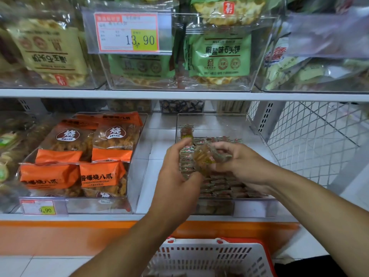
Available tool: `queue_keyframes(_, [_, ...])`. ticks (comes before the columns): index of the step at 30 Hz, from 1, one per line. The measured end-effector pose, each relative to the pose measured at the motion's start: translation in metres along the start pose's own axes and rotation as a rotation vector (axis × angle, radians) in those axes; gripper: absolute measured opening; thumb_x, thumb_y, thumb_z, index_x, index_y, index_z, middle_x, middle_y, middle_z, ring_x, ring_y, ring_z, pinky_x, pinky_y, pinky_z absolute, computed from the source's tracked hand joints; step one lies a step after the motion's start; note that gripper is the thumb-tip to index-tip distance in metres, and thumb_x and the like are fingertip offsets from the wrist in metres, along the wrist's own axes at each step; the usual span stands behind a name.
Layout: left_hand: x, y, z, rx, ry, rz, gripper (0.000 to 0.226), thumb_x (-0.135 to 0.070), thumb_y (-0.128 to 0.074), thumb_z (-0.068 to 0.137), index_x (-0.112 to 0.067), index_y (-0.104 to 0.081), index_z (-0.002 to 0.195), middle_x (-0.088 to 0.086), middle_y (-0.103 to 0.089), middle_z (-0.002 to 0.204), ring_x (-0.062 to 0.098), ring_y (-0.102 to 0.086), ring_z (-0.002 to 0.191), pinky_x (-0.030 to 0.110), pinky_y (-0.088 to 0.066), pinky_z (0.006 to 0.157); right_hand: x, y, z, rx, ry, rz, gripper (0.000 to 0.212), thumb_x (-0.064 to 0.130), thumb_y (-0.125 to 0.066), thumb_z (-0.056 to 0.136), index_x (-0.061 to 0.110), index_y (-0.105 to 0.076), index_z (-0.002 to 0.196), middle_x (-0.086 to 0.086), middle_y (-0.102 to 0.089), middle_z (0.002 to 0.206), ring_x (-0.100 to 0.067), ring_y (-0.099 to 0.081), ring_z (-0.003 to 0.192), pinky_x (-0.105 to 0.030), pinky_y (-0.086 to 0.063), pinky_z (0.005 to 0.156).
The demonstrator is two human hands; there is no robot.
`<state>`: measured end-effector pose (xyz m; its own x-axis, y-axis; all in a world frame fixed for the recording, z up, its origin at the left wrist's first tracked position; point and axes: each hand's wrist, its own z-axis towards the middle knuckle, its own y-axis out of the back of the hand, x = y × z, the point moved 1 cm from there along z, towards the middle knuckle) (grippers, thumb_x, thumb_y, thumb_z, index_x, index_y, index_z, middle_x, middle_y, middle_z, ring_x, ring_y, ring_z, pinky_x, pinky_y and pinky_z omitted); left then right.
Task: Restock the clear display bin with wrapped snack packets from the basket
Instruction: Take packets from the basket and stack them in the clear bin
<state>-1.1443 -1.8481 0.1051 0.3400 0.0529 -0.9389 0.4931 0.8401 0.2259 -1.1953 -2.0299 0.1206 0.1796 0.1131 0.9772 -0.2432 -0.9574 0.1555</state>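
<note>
— Seen over the clear display bin (257,126): left hand (177,172) and right hand (242,163) raised together, a clutch of wrapped snack packets (208,157) pinched between them.

— Grip?

— Right hand closed around the bundle from its far side, fingers curled over the wrappers. Left hand cupped against the near end, thumb up; whether gripping or merely steadying, hard to tell through the blur.

— Stage of the job?

— Placing, by the look of it. Bundle held just above rows of packets (223,186) already lined up beneath both palms. Red and white basket (211,256) waiting low, back toward the wrists; contents mostly out of view.

— Next move?

— Likely lowering the bundle into the open stretch beyond the fingertips, near the lone upright packet (186,131) at the back. Calls for keeping the wrappers squared, releasing them edge-on beside the rows, without toppling the neighbours.
</note>
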Motion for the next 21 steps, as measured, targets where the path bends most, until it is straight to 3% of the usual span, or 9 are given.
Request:
queue_keyframes(2, [-0.001, 0.003, 0.002, -0.054, 0.014, 0.111, 0.062, -0.011, -0.065, 0.088, -0.045, -0.043, 0.134, -0.022, -0.052, 0.132, -0.009, -0.053, 0.119, 0.002, -0.044, 0.084, -0.001, 0.002, 0.027, -0.111, -0.010, -0.345, 0.055, 0.009, -0.084, 0.079, 0.021, -0.064, 0.128, 0.007, -0.073, 0.115, -0.011, -0.069, 0.104, -0.036, -0.053, 0.101])
queue_keyframes(4, [-0.001, 0.003, 0.005, -0.004, 0.143, 0.115, 0.057, -0.013, -0.067, 0.090, -0.058, -0.042, 0.115, -0.011, -0.059, 0.121, 0.006, -0.064, 0.100, 0.006, -0.048, 0.067, -0.003, 0.000, 0.058, -0.148, -0.047, -0.572, 0.059, 0.014, -0.082, 0.081, 0.023, -0.058, 0.135, 0.002, -0.064, 0.130, -0.015, -0.065, 0.107, -0.037, -0.054, 0.098])
queue_keyframes(6, [0.000, 0.003, 0.008, 0.043, 0.204, 0.106, 0.053, -0.010, -0.067, 0.090, -0.057, -0.041, 0.094, -0.016, -0.058, 0.101, -0.004, -0.065, 0.080, 0.001, -0.042, 0.051, -0.005, -0.006, 0.089, -0.139, -0.066, -0.649, 0.066, 0.016, -0.081, 0.084, 0.023, -0.052, 0.143, -0.004, -0.055, 0.141, -0.020, -0.062, 0.112, -0.031, -0.052, 0.095])
queue_keyframes(9, [0.003, 0.002, 0.009, 0.100, 0.198, 0.093, 0.058, -0.002, -0.063, 0.091, -0.054, -0.038, 0.089, -0.032, -0.055, 0.082, -0.033, -0.050, 0.070, -0.004, -0.037, 0.051, -0.005, -0.016, 0.123, -0.160, -0.074, -0.683, 0.073, 0.011, -0.077, 0.087, 0.020, -0.043, 0.151, -0.007, -0.052, 0.147, -0.024, -0.064, 0.111, -0.025, -0.051, 0.080])
queue_keyframes(11, [0.002, 0.000, 0.010, 0.125, 0.236, 0.070, 0.071, -0.006, -0.062, 0.091, -0.072, -0.037, 0.089, -0.051, -0.052, 0.083, -0.010, -0.064, 0.072, 0.003, -0.041, 0.048, -0.006, -0.022, 0.132, -0.228, -0.066, -0.718, 0.074, 0.009, -0.077, 0.085, 0.020, -0.043, 0.150, -0.009, -0.054, 0.144, -0.027, -0.063, 0.113, -0.027, -0.053, 0.082])
queue_keyframes(13, [0.003, -0.002, 0.010, 0.116, 0.283, 0.042, 0.085, -0.010, -0.062, 0.088, -0.088, -0.028, 0.082, -0.041, -0.054, 0.095, 0.011, -0.064, 0.073, 0.009, -0.043, 0.047, -0.011, -0.026, 0.135, -0.309, -0.069, -0.686, 0.078, 0.003, -0.075, 0.083, 0.022, -0.040, 0.150, -0.011, -0.055, 0.135, -0.027, -0.063, 0.106, -0.028, -0.053, 0.077])
queue_keyframes(15, [0.005, -0.003, 0.010, 0.112, 0.288, 0.018, 0.083, -0.012, -0.062, 0.085, -0.087, -0.027, 0.096, -0.022, -0.054, 0.115, 0.014, -0.064, 0.081, 0.016, -0.050, 0.055, -0.018, -0.031, 0.135, -0.359, -0.092, -0.589, 0.079, 0.000, -0.071, 0.085, 0.021, -0.035, 0.152, -0.007, -0.062, 0.107, -0.023, -0.064, 0.090, -0.030, -0.053, 0.069])
queue_keyframes(17, [0.007, -0.004, 0.009, 0.115, 0.272, 0.018, 0.074, -0.013, -0.062, 0.082, -0.066, -0.031, 0.122, -0.009, -0.052, 0.129, 0.017, -0.067, 0.092, 0.027, -0.057, 0.066, -0.023, -0.036, 0.134, -0.378, -0.109, -0.572, 0.076, 0.000, -0.066, 0.087, 0.020, -0.033, 0.153, -0.001, -0.058, 0.083, -0.015, -0.058, 0.070, -0.027, -0.048, 0.058])
queue_keyframes(21, [0.008, -0.004, 0.010, 0.133, 0.271, 0.000, 0.076, -0.018, -0.061, 0.075, -0.050, -0.032, 0.138, -0.007, -0.049, 0.132, 0.020, -0.068, 0.094, 0.030, -0.056, 0.063, -0.017, -0.041, 0.133, -0.375, -0.088, -0.586, 0.072, -0.001, -0.061, 0.089, 0.024, -0.037, 0.151, -0.008, -0.066, 0.099, -0.021, -0.060, 0.076, -0.029, -0.050, 0.061])
